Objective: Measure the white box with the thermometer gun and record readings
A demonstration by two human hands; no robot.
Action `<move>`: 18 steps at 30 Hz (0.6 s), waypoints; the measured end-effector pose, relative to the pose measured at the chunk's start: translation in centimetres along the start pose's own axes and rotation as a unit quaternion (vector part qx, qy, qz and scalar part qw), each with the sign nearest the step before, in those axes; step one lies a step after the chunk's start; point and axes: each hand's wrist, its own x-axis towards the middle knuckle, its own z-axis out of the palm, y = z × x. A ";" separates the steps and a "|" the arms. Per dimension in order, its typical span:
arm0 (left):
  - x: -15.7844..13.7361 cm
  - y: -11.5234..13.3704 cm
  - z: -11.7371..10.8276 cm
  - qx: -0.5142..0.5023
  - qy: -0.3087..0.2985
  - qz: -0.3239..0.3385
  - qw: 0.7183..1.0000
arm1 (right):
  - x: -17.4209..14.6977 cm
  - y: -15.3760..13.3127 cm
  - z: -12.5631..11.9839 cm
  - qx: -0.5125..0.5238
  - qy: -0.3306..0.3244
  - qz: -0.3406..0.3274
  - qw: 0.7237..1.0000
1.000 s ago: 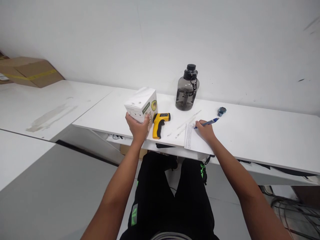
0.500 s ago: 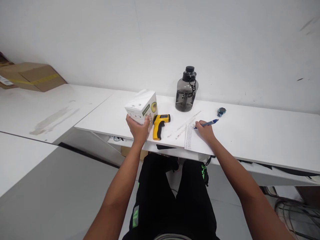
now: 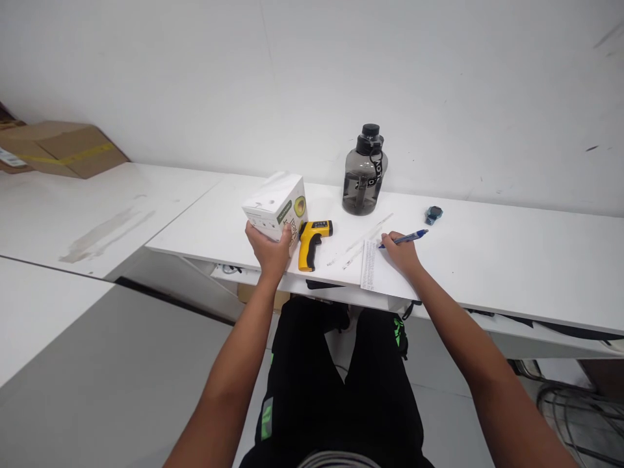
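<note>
My left hand point(image 3: 270, 252) grips the near end of a white box point(image 3: 275, 198) printed with an avocado, thumb on its right side and fingers round the left. Just right of the box lies a yellow and black infrared thermometer gun point(image 3: 312, 244). In my right hand point(image 3: 402, 253) is a blue pen point(image 3: 407, 238), its tip close to a sheet of paper point(image 3: 383, 276) at the desk's front edge. Small writing fills the left part of the sheet; my hand covers some of the rest. Whether the tip touches the paper I cannot tell.
A large dark-tinted water bottle point(image 3: 364, 172) stands near the wall. To its right is a small blue-black wristwatch-like device point(image 3: 433, 215). A taped cardboard box point(image 3: 65, 149) sits at the far left. Below the desktop point(image 3: 511, 260) runs a shelf with dark items.
Both hands keep their grips on the box and the pen. The view has shifted very slightly; the objects on the desk stay where they were.
</note>
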 end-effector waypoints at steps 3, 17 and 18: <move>0.0 0.0 0.0 -0.002 -0.001 0.000 1.000 | 0.0 0.1 0.0 0.001 0.005 -0.002 1.000; 0.0 -0.3 0.1 -0.012 -0.004 0.004 1.000 | 0.0 0.0 0.1 0.003 0.006 -0.005 1.000; 0.0 -0.3 0.1 -0.012 -0.003 0.004 1.000 | 0.0 0.0 0.0 0.002 0.005 -0.004 1.000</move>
